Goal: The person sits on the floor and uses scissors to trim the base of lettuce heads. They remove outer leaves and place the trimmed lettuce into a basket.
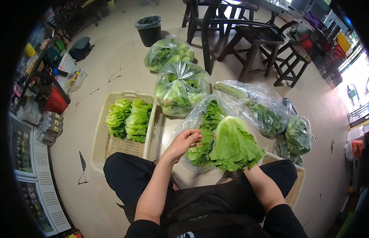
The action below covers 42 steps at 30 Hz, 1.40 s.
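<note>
A head of green leafy lettuce (233, 142) is held up in front of my lap, its pale base pointing away from me. My right hand (250, 170) supports it from underneath; the leaves hide most of that hand. A small dark blue item (212, 145) peeks out at the lettuce's left edge, too covered to name. My left hand (184, 143) hovers just left of the lettuce, empty, with loosely bent fingers. Below both hands, an opened clear plastic bag (189, 122) holds more lettuce (199, 148). Two rows of lettuce (129, 119) lie in the cream plastic basket (98, 142) at left.
Tied bags of greens (183, 89) (169, 53) sit ahead on the tiled floor. Right of them are a long bag of vegetables (253, 107) and a smaller bag (299, 134). Another basket (299, 178) is by my right knee. A lined bin (148, 31) and dark wooden stools (257, 35) stand farther off.
</note>
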Available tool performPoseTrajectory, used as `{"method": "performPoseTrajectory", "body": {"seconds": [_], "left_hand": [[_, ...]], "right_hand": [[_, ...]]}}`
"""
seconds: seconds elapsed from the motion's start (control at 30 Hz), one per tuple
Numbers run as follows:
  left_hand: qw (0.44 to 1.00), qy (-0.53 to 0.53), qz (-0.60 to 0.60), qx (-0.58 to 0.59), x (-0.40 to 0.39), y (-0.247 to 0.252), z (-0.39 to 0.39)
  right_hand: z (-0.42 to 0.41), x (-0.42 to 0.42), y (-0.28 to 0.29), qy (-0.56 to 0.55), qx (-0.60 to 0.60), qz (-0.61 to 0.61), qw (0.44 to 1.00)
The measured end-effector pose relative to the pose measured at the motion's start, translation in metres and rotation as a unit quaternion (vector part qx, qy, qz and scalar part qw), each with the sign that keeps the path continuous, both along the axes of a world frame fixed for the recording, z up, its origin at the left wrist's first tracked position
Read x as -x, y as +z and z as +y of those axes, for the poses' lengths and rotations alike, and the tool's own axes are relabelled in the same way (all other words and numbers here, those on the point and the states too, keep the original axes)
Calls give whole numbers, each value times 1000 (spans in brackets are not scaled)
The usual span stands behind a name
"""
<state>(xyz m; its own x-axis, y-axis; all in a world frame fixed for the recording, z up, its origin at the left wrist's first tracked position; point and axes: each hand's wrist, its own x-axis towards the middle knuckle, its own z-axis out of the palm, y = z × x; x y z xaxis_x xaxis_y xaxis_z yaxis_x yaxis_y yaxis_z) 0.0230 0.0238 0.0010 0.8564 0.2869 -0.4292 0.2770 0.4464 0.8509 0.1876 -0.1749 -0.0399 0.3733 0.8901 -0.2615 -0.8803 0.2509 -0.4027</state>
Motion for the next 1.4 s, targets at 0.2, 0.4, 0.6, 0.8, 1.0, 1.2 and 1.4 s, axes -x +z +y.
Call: {"method": "performPoseTrajectory", "body": {"seconds": [0.2, 0.4, 0.6, 0.8, 1.0, 1.2, 1.4], "left_hand": [[999, 0, -8, -38, -2, 3, -9], [1000, -7, -12, 26, 6, 40, -18], [980, -41, -31, 193, 11, 45, -15], [973, -11, -31, 227, 10, 6, -11], [968, 36, -33, 248, 12, -11, -14], [952, 44, -56, 298, 13, -29, -16], [948, 94, -94, 289, 18, -27, -22]], "right_hand": [[0, -6, -20, -36, 39, -85, 995], [20, -9, 26, 59, 86, -152, 983], [40, 17, 38, -14, 294, -365, 883], [39, 3, 57, 27, 308, -450, 838], [31, -8, 106, 111, 286, -325, 895], [22, -22, 109, 94, 199, -267, 938], [16, -27, 109, 57, 201, -305, 929]]}}
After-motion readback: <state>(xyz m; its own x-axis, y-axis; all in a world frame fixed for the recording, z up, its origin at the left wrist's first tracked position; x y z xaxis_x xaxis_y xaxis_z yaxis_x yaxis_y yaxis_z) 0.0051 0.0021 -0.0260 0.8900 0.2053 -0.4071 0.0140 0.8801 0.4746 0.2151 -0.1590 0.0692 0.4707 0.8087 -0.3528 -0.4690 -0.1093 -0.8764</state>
